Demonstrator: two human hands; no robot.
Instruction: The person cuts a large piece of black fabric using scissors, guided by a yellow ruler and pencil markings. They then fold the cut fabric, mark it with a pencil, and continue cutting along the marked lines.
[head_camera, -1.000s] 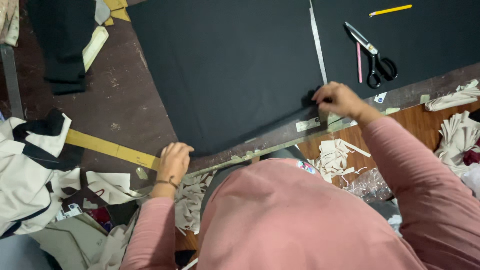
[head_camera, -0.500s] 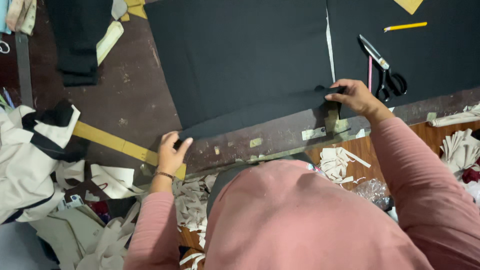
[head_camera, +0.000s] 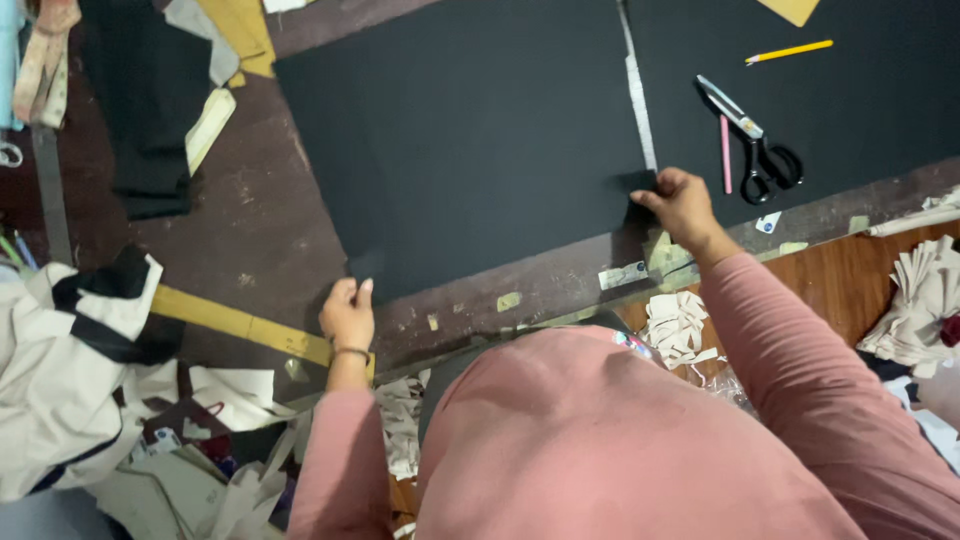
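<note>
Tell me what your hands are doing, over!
Left hand and right hand both pinching black cloth corners. Scissors lie clear.

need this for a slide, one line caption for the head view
Both hands, left hand and right hand, grip the near corners of a black fabric sheet on a worn table, scissors beside.

Black cloth (head_camera: 470, 130) is lying matt and smooth; table (head_camera: 270, 230) is showing worn, scuffed wood; scissors (head_camera: 755, 140) are gleaming with metal blades; ruler (head_camera: 240, 322) is looking wooden.
</note>
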